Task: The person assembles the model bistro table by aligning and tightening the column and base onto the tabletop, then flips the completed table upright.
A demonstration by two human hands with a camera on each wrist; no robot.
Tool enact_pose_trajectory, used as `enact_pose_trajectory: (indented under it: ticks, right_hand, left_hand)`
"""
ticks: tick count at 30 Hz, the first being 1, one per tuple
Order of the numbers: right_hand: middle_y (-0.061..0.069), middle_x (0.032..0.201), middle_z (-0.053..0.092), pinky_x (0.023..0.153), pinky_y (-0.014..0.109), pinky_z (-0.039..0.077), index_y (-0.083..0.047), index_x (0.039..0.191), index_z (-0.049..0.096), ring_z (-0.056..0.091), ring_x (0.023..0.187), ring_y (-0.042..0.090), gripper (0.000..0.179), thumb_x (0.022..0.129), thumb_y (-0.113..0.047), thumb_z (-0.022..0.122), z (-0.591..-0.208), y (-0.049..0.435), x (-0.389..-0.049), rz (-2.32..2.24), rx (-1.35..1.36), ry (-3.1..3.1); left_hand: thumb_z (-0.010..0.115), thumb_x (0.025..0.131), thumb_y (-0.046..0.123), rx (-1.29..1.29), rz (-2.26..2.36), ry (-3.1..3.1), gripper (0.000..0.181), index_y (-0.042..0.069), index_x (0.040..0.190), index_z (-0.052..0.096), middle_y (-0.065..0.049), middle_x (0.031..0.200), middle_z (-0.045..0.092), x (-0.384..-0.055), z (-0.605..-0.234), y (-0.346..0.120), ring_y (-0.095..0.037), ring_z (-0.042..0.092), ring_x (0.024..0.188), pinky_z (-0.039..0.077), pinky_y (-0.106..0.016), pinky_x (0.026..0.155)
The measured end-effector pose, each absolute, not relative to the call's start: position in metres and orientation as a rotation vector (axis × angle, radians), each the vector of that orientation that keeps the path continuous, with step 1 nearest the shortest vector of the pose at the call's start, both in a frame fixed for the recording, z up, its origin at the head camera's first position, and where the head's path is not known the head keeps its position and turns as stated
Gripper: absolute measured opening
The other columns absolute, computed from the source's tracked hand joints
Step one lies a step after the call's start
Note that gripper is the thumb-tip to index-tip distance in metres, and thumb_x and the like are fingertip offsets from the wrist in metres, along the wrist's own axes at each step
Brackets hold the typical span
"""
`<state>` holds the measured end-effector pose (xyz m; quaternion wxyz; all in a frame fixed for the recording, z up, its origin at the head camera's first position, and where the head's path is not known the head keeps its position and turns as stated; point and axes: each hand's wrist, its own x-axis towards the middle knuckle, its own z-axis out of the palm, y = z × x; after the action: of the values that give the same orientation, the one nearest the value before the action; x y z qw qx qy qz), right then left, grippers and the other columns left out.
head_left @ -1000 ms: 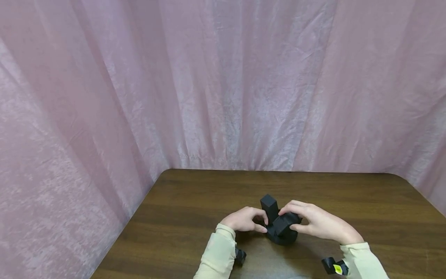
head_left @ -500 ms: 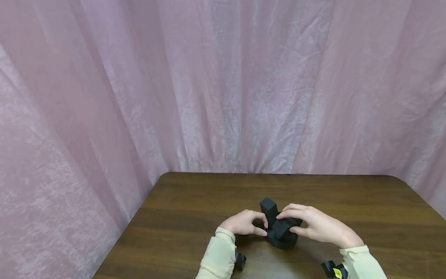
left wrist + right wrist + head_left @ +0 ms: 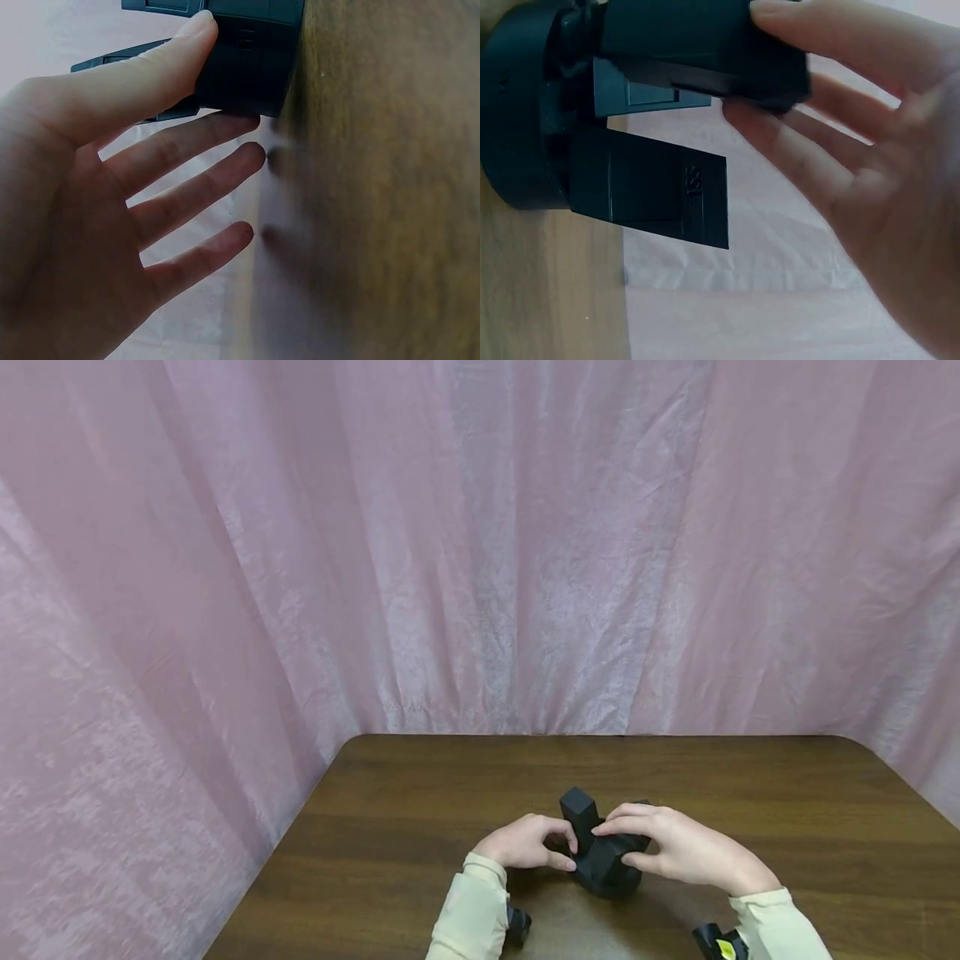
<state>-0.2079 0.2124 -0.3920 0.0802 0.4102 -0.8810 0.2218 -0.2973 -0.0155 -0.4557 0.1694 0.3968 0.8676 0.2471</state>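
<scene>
A black plastic piece with a round base (image 3: 611, 887) stands on the wooden table, and block-shaped arms rise from it. One arm (image 3: 579, 810) points up at the back left. My left hand (image 3: 525, 842) pinches the base's left side between thumb and forefinger; in the left wrist view the other fingers stretch out just below the base (image 3: 247, 71). My right hand (image 3: 675, 847) grips a thick black block (image 3: 705, 52) over the base, thumb on one face and fingers on the opposite one. Beside it, a tapered arm (image 3: 652, 187) with raised marks juts from the base.
The brown wooden table (image 3: 420, 785) reaches back to a pink velvet curtain (image 3: 480, 568), which hangs right behind its far edge and along the left. Black wrist cameras sit under both sleeves (image 3: 468, 910).
My right hand has shifted slightly left, and the block in it has turned a little over the base. My left hand keeps its hold. The head view has tilted up slightly.
</scene>
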Motion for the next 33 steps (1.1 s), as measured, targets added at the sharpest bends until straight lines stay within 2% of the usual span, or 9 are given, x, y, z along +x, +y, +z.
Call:
enact_pose_trajectory:
  ticks: [5,8,12,15,19,27,33]
  right_hand:
    - [-0.002,0.113,0.055,0.071,0.022,0.047,-0.015,0.127,0.049,0.053,0.094,0.004,0.056,0.076,0.004,0.059,-0.3902,0.2165,-0.2068,0.714,1.2,-2.832]
    - [0.0,0.113,0.055,0.072,0.023,0.046,-0.015,0.129,0.047,0.053,0.094,0.004,0.057,0.077,0.006,0.056,-0.3875,0.2194,-0.2063,0.748,1.127,-2.929]
    - [0.002,0.113,0.056,0.072,0.025,0.047,-0.012,0.126,0.05,0.054,0.094,0.005,0.045,0.083,-0.009,0.06,-0.3865,0.2201,-0.2074,0.786,1.092,-2.951]
    - [0.002,0.114,0.055,0.073,0.025,0.049,-0.008,0.122,0.052,0.056,0.098,0.009,0.042,0.083,-0.02,0.062,-0.3887,0.219,-0.2078,0.82,1.129,-2.912]
    - [0.0,0.112,0.056,0.071,0.024,0.049,-0.011,0.118,0.054,0.056,0.094,0.007,0.04,0.082,-0.026,0.063,-0.3911,0.2182,-0.2077,0.791,1.13,-2.89]
    - [-0.008,0.103,0.058,0.065,0.02,0.045,-0.015,0.117,0.053,0.054,0.089,0.003,0.043,0.077,-0.01,0.067,-0.3914,0.2218,-0.2058,0.801,1.144,-2.895]
    - [-0.006,0.108,0.055,0.067,0.02,0.044,-0.018,0.116,0.053,0.055,0.093,0.007,0.044,0.075,-0.008,0.068,-0.393,0.22,-0.2053,0.749,1.284,-2.702]
  left_hand:
    - [0.068,0.076,0.035,1.145,0.71,2.462,0.017,0.025,0.088,0.061,0.014,0.092,0.063,-0.2995,-0.4541,-0.0152,-0.001,0.056,0.09,0.044,-0.019,0.076]
    - [0.069,0.076,0.034,1.154,0.719,2.46,0.017,0.024,0.088,0.061,0.013,0.091,0.063,-0.3005,-0.4534,-0.0152,-0.001,0.056,0.089,0.044,-0.019,0.076]
    - [0.069,0.076,0.034,1.147,0.716,2.462,0.016,0.025,0.087,0.061,0.012,0.091,0.062,-0.3008,-0.4534,-0.0154,-0.002,0.056,0.088,0.043,-0.018,0.075]
    - [0.068,0.076,0.035,1.14,0.708,2.456,0.016,0.026,0.087,0.061,0.012,0.092,0.062,-0.3001,-0.4545,-0.0157,-0.001,0.055,0.088,0.043,-0.018,0.075]
    - [0.067,0.077,0.035,1.14,0.708,2.453,0.015,0.027,0.087,0.06,0.014,0.091,0.061,-0.2988,-0.4563,-0.0158,0.0,0.055,0.087,0.043,-0.018,0.075]
    - [0.068,0.077,0.035,1.14,0.724,2.452,0.016,0.025,0.088,0.061,0.013,0.09,0.061,-0.2965,-0.4574,-0.0156,-0.001,0.055,0.087,0.043,-0.018,0.072]
    - [0.069,0.076,0.034,1.127,0.729,2.452,0.017,0.024,0.088,0.061,0.012,0.09,0.061,-0.2959,-0.4563,-0.0152,0.0,0.055,0.085,0.043,-0.017,0.071]
